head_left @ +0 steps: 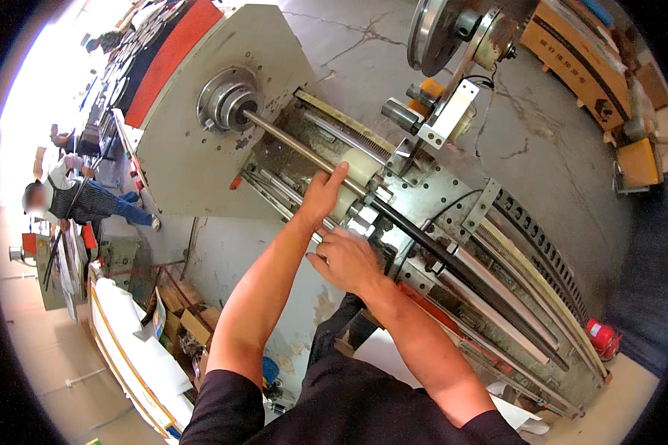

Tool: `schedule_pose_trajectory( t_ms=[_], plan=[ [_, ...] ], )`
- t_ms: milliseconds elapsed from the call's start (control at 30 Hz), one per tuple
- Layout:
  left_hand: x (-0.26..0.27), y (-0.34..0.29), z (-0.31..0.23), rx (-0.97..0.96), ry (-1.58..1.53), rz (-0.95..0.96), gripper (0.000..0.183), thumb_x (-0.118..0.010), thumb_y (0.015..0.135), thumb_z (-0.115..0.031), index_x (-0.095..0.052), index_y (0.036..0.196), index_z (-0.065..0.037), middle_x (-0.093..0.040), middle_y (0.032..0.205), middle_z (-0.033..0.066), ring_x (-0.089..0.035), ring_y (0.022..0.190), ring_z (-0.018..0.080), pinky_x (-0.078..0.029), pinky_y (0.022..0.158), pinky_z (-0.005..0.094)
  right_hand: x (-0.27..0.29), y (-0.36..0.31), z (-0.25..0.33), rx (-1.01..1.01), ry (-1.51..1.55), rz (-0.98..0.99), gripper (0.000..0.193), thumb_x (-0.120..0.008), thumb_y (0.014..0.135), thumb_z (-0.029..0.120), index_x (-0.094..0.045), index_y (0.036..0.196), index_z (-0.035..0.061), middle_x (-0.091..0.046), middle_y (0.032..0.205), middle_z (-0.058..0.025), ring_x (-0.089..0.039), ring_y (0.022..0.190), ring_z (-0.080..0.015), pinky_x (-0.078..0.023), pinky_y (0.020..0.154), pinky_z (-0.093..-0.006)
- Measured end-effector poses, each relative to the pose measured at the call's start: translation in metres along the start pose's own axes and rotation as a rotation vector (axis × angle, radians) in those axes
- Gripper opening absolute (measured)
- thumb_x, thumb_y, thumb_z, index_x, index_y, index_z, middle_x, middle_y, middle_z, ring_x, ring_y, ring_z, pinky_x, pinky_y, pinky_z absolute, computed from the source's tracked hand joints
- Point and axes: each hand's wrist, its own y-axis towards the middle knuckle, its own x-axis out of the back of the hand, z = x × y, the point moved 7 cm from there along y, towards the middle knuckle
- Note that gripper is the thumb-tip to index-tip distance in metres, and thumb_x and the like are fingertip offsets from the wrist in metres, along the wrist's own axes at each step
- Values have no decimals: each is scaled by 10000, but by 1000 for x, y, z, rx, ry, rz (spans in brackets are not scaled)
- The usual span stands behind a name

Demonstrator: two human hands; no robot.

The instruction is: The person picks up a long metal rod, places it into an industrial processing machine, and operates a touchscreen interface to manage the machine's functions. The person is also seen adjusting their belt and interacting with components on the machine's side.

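Observation:
A long metal rod runs from the round chuck on the machine's grey end housing down to the carriage plate. My left hand is closed around the rod beside a white plastic cylinder, its thumb lying over the rod and its other fingers partly hidden. Just nearer to me, my right hand is at the carriage's near edge. Its thumb stands apart, while motion blurs the fingertips, so I cannot see whether they hold anything. From the carriage, a black shaft continues to the lower right.
A wheel on an arm stands beyond the carriage. Cardboard boxes lie at the far right, and a red fire extinguisher is by the machine's right end. Another person stands at far left, near boxes of scrap.

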Motion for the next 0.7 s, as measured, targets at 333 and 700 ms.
schedule_pose_trajectory(
  t_ms=[333,700],
  plan=[
    [0,0,4,-24,61,-94,761,-598,974,-698,-683,981,58,-664,966,153,-589,935,217,-494,876,393,-2,4,-2,10,-82,72,384,-674,958,353,-791,754,49,-736,829,-76,-638,941,-266,-471,885,-432],
    [-56,-3,41,-91,-235,-134,535,-740,999,-339,-532,1319,36,-592,1236,149,-541,1152,229,-438,1024,365,-5,-27,-45,-49,-83,6,343,-702,918,337,-765,711,72,-710,788,-39,-631,895,-233,-455,836,-408]
  ],
)
